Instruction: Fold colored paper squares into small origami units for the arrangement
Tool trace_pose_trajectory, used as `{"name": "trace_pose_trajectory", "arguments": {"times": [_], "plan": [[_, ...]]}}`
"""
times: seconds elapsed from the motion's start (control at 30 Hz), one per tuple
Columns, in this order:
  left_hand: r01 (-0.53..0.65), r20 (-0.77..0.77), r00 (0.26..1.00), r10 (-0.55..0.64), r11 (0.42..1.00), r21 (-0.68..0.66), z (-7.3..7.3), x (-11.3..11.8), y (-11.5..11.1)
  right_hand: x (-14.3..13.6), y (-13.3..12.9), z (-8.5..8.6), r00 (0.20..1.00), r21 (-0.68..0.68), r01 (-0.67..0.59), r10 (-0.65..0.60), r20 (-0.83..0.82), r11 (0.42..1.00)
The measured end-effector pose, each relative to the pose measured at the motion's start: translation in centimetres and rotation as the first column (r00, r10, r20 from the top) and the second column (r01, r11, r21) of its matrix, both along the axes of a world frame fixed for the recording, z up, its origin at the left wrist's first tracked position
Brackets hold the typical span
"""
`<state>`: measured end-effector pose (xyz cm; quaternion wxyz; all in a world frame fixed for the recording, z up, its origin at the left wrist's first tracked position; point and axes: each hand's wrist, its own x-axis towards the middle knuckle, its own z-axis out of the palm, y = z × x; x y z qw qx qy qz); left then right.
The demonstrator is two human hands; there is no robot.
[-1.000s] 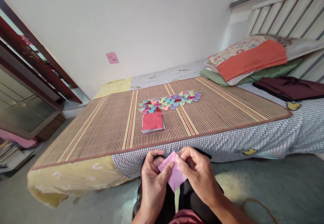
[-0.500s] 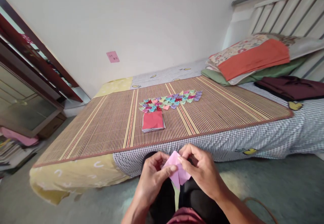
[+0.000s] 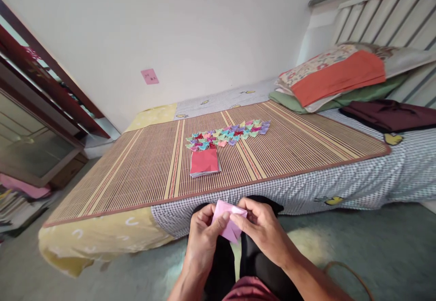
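Observation:
A folded pink sheet of origami paper (image 3: pixel 232 231) is held above my lap, between both hands. My left hand (image 3: pixel 203 235) pinches its left side, thumb on the front face and fingers behind. On the opposite side, my right hand (image 3: pixel 261 228) grips the upper right edge, its thumb pressed to the paper near the middle. Beyond them on the mat lies a stack of square paper with a red sheet on top (image 3: pixel 205 161). Just behind the stack, several small folded paper pieces (image 3: pixel 235 133) in many colours sit in rows.
A striped woven mat (image 3: pixel 146 169) covers much of the bed. Pillows (image 3: pixel 337 81) and a dark folded cloth (image 3: pixel 391 114) lie at the right by the headboard (image 3: pixel 391 17). At the left stands a cabinet with a glass front (image 3: pixel 27 133). A pink note (image 3: pixel 150 76) is on the wall.
The pink paper has turned in my hands from a pointed diamond shape to a more compact square-like one. My right hand has shifted slightly left along with it.

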<state>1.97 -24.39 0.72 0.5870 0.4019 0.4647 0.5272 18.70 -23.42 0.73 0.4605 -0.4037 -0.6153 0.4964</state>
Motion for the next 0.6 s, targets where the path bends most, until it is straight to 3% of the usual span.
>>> {"name": "trace_pose_trajectory", "arguments": {"times": [0.3,0.6], "plan": [[0.039,0.059,0.998,-0.037,0.999,-0.029,-0.3,-0.1,-0.3,0.0,-0.3,0.2,0.999,0.055,0.03,-0.031,0.016,0.998],[-0.036,0.037,0.999,0.037,0.999,-0.015,-0.1,0.0,-0.1,1.8,0.5,-0.2,0.993,0.081,0.101,-0.105,0.051,0.992]]}}
